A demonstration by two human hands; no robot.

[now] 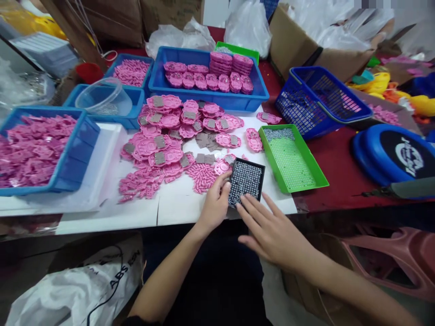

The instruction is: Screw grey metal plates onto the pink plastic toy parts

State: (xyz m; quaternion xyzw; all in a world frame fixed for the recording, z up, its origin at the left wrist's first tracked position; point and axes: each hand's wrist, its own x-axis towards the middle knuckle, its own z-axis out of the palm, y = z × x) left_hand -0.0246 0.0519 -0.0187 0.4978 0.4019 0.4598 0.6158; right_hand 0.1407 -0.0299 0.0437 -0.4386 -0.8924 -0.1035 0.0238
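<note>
A small black tray (263,174) filled with rows of tiny shiny metal pieces (245,177) lies at the table's front edge. My left hand (216,201) grips its left side, thumb near the rim. Over the tray's near right part, my right hand (268,226) is spread flat, fingertips at the metal pieces; whether they press on them I cannot tell. Just left of the tray are small pink parts (201,177) and flat grey plates (205,158). Behind them lie heaped pink plastic shells (170,120), many with a grey plate on top.
To the right stands a green tray (294,163) with metal pieces at its far end. A blue tray (209,97) behind holds stacked pink shells. A blue bin (73,158) of pink parts is at left. A blue basket (319,99), a blue stool (390,154) and an electric screwdriver (408,188) are at right.
</note>
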